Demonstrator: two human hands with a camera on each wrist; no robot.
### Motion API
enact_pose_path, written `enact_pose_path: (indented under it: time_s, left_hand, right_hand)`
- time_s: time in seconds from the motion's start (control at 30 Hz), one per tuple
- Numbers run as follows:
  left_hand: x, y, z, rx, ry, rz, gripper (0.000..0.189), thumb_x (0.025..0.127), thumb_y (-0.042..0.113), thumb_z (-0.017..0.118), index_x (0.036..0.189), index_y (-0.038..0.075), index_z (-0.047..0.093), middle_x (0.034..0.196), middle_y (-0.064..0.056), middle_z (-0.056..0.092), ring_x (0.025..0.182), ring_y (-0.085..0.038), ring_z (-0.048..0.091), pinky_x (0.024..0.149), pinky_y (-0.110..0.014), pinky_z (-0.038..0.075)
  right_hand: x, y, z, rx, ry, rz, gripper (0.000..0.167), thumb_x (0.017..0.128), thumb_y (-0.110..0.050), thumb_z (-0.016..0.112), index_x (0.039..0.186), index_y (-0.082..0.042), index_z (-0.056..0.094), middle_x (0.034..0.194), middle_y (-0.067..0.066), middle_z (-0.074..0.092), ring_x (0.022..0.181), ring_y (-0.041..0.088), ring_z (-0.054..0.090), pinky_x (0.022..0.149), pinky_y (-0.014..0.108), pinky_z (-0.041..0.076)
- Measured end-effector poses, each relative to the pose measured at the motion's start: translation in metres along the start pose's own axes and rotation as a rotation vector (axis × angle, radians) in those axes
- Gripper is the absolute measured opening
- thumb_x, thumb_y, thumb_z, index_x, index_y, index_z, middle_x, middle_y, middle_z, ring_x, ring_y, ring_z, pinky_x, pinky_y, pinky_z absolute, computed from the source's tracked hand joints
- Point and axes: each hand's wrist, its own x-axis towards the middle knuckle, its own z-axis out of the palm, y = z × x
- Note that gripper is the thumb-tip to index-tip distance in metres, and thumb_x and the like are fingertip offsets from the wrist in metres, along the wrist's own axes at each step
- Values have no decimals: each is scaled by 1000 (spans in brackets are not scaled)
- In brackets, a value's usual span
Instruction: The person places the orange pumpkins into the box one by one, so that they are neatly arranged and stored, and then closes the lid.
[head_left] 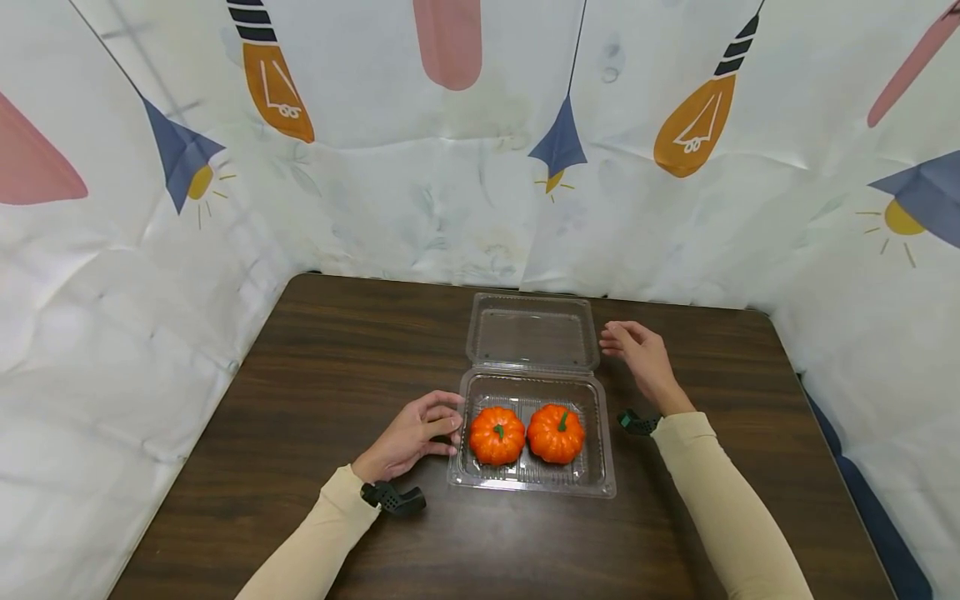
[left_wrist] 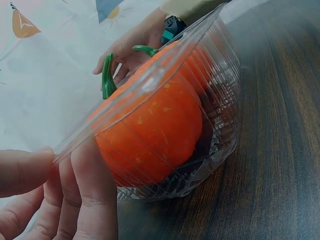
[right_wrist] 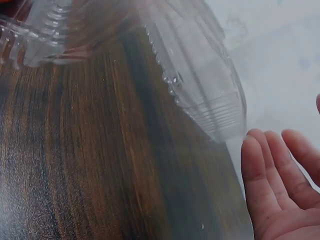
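A clear plastic clamshell container [head_left: 531, 487] lies on the table with its lid [head_left: 534, 333] swung back away from the person. Two small orange pumpkins with green stems sit side by side in its base, the left pumpkin [head_left: 497, 437] and the right pumpkin [head_left: 556, 434]. At the base's left side, my left hand [head_left: 412, 433] pinches the rim between thumb and fingers, as the left wrist view shows. My right hand [head_left: 641, 358] is beside the lid's right edge, holding nothing. In the right wrist view its fingertips [right_wrist: 254, 137] come close to the lid; contact cannot be told.
The dark wood-grain table [head_left: 330, 358] extends around the container. A white patterned cloth [head_left: 420, 208] hangs behind it and along both sides. Each wrist wears a dark band, one on the left [head_left: 393, 498] and one on the right [head_left: 637, 423].
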Motion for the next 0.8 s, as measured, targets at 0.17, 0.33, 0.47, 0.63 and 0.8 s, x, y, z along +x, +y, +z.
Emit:
enact_pose_path:
  time_s: [0.17,0.33,0.47,0.63,0.8]
  left_hand:
    - [0,0,0,2,3,-1,58,101,19,68,147,-2,39,97,3,67,81,-13,65,76,-28,64]
    - [-1,1,1,0,5,-5,58,101,19,68,147,-2,39,96,3,67,81,-13,65,76,-28,64]
    - [-1,1,1,3,5,-7,58,101,18,68,146,-2,39,96,3,67,81,-13,65,77,-28,64]
    - [-1,1,1,8,7,-6,57,101,18,68,146,-2,40,97,3,66,82,-14,65,77,-28,64]
    - [-1,2,1,14,8,-10,56,101,18,68,146,-1,40,97,3,66,83,-14,65,77,-28,64]
  right_hand:
    - [1,4,0,49,1,24,64,104,-42,59,145,6,50,114,0,68,102,10,71,93,21,60]
    - [3,8,-1,72,-16,57,63,104,-42,60,145,5,49,114,0,66,100,6,70,91,19,60]
    - [4,12,0,72,-47,91,64,105,-42,58,147,5,48,117,3,64,97,4,70,90,18,59]
    - [7,14,2,87,-95,146,66,106,-44,55,150,4,45,121,5,62,98,3,70,92,18,59]
    - [9,17,2,128,-128,202,66,108,-43,52,152,4,42,123,5,60,96,2,71,90,18,60]
